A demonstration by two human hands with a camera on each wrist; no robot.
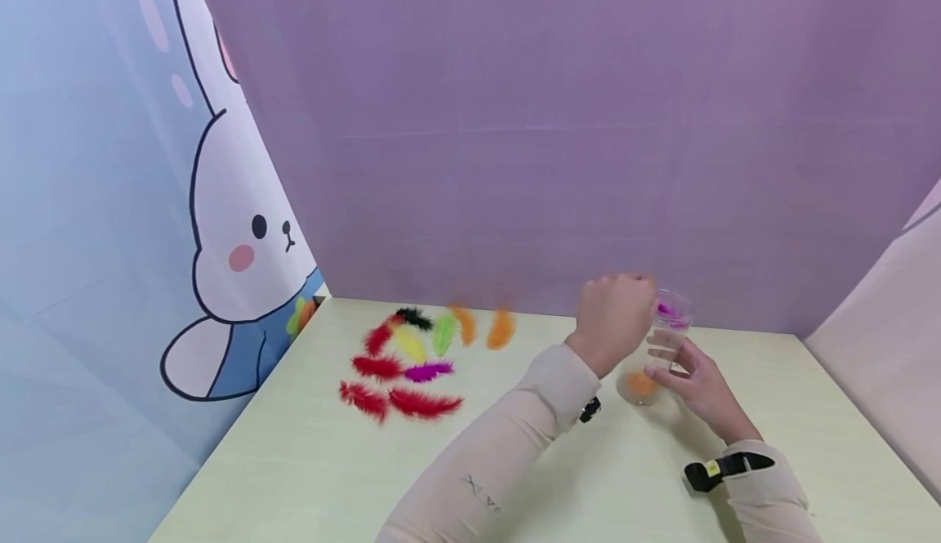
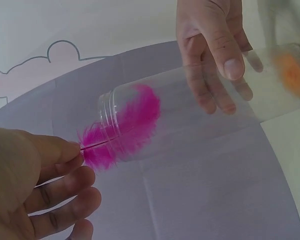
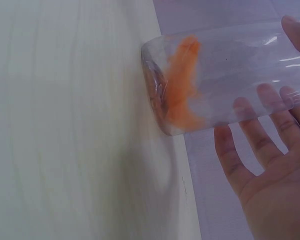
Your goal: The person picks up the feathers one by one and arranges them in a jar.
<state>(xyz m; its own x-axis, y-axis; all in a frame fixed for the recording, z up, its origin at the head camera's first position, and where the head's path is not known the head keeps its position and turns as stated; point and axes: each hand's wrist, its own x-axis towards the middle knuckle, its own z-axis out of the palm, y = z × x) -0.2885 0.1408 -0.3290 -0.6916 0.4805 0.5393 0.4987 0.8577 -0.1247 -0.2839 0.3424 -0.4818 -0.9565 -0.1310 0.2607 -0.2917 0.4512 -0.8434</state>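
My left hand (image 1: 613, 318) pinches the quill of a magenta feather (image 2: 142, 117) between thumb and fingertips. Most of that feather lies inside the mouth of a clear plastic jar (image 2: 177, 132), with its quill end sticking out. The right hand (image 1: 702, 388) holds the jar around its middle, thumb on one side and fingers on the other. At the jar's bottom sits an orange feather (image 3: 182, 90). The jar's base is at the tabletop in the head view, its mouth tilted up and away.
Left on the pale table (image 1: 294, 469) lie several loose feathers: red ones (image 1: 424, 403), a black feather (image 1: 415, 318), a yellow feather (image 1: 409, 344), a green feather (image 1: 444, 334), a purple feather (image 1: 429, 371) and two orange feathers (image 1: 501, 329). A purple cloth (image 1: 515, 135) hangs behind.
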